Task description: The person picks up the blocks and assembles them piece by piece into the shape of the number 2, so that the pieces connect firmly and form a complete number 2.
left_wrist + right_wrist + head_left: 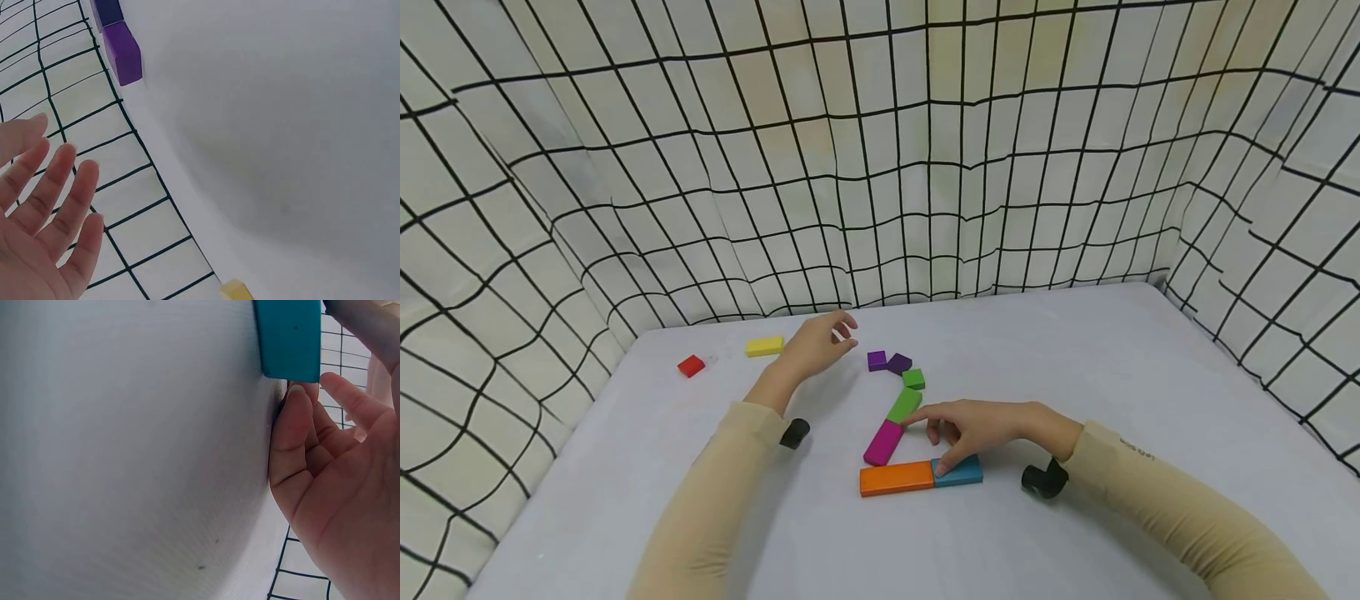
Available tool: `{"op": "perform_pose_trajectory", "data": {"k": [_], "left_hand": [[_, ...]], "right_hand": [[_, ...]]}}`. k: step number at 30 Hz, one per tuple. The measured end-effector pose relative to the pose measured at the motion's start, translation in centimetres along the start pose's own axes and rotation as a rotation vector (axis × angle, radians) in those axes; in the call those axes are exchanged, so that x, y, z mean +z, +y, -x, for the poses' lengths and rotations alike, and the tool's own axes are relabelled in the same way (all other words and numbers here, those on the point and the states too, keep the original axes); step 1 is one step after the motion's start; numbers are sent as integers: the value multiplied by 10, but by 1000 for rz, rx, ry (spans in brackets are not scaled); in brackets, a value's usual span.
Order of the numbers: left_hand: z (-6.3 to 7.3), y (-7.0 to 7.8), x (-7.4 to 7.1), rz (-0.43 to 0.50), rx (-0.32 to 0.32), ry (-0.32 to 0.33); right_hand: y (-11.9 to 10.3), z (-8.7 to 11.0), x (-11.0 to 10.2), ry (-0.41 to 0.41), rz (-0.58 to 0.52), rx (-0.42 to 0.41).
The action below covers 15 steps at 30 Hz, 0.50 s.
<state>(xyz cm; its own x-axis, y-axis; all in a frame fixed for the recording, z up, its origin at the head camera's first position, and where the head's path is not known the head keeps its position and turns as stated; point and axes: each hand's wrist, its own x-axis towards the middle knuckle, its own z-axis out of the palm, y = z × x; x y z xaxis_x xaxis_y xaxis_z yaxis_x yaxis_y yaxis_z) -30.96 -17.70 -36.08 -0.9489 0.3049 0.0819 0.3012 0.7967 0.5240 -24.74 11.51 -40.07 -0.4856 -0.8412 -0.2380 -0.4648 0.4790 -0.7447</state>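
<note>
My left hand (815,346) hovers over the table with relaxed fingers and holds nothing. Right of its fingertips sit a purple block (877,361) and a dark purple block (899,363). From these, a small green block (913,379), a longer green block (905,405) and a magenta block (883,442) run down in a curve. An orange block (897,478) lies end to end with a blue block (961,471) below. My right hand (981,423) rests its thumb on the blue block, its index fingertip by the joint of the magenta and longer green blocks.
A yellow block (764,347) lies left of my left hand, and a red block (691,366) farther left. The white table (1060,350) is bordered at the back and sides by white cloth with black netting (928,208). Each wrist carries a small black camera (1043,481).
</note>
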Motion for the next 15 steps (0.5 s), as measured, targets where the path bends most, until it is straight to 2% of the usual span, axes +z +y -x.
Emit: {"op": "perform_pose_trajectory", "data": {"k": [7,15], "left_hand": [[10,-3,-10,-20,28,73],[17,-8,-18,-6,42,100]], "right_hand": [[-1,0,-1,2,2,-7],[1,2,0,13,-1,-11]]}}
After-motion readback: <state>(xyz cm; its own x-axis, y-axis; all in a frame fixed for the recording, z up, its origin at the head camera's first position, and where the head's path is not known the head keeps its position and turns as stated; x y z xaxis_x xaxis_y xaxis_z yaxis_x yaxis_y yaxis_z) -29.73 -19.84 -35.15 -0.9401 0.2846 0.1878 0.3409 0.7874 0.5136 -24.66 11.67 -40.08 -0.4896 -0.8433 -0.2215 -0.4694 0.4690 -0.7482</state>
